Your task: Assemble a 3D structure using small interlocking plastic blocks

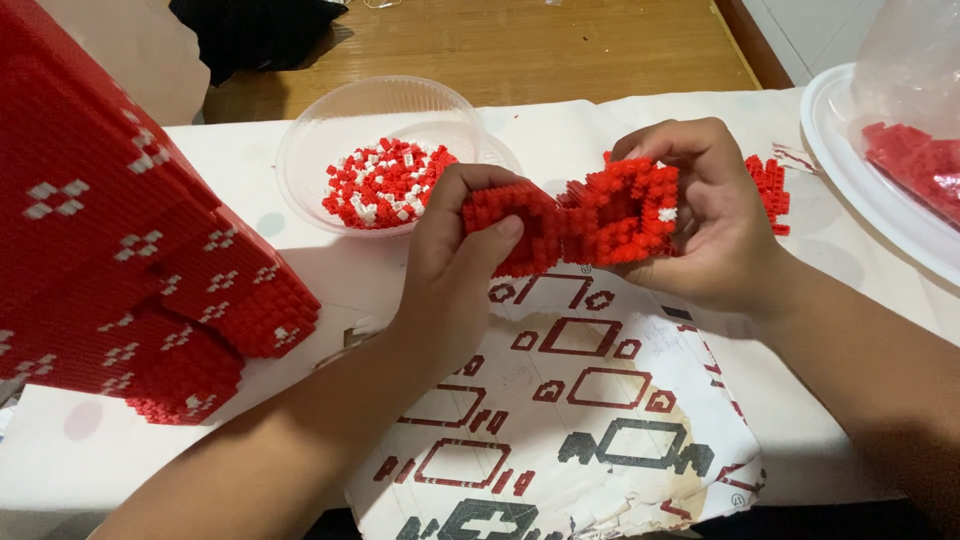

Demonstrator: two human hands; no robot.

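Near the centre of the frame, just above the middle, both hands hold a red bow-shaped piece built of tiny plastic bricks (pixel 575 215) up over the table. The left hand (pixel 455 265) is curled closed on its left lobe, thumb pressed across the front. The right hand (pixel 715 225) is wrapped round the right lobe, fingers bent over its top edge.

Below them lies a worn paper instruction sheet with red and black outline diagrams (pixel 590 420). At upper left of centre sits a clear plastic bowl (pixel 310 140) of loose red and white bricks. A large red brick model with white flecks (pixel 120 260) fills the left edge. A white plastic plate (pixel 850 170) shows at upper right.
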